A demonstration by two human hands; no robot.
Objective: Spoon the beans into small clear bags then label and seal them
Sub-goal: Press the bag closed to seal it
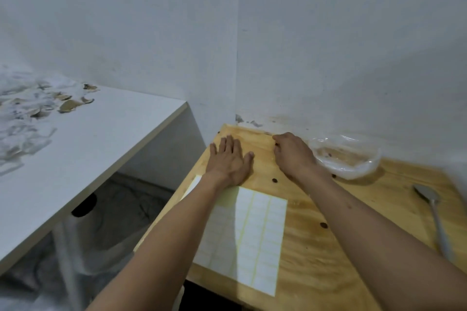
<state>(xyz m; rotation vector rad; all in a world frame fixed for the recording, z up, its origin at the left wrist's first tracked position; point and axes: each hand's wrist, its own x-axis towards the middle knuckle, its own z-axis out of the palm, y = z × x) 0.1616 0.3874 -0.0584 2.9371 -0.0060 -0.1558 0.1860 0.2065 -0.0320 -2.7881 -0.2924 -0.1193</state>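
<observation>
My left hand (228, 159) lies flat and open on the wooden table (328, 265), near its far left corner. My right hand (294, 154) is beside it with curled fingers, the fingertips pinched on a small dark bean (276, 144) at the far edge. A clear bowl (353, 171) stands just right of that hand, holding only a few beans. A white sheet of blank labels (255, 235) lies below my left hand, partly under my forearm. A grey spoon (434, 214) rests at the right edge. No clear bag can be made out.
Loose beans lie on the wood, one (274, 180) below my right hand, another (323, 225) by my right forearm. A white table (88, 146) stands lower left with paper scraps and brown shards (68, 105). White walls meet in a corner behind the wooden table.
</observation>
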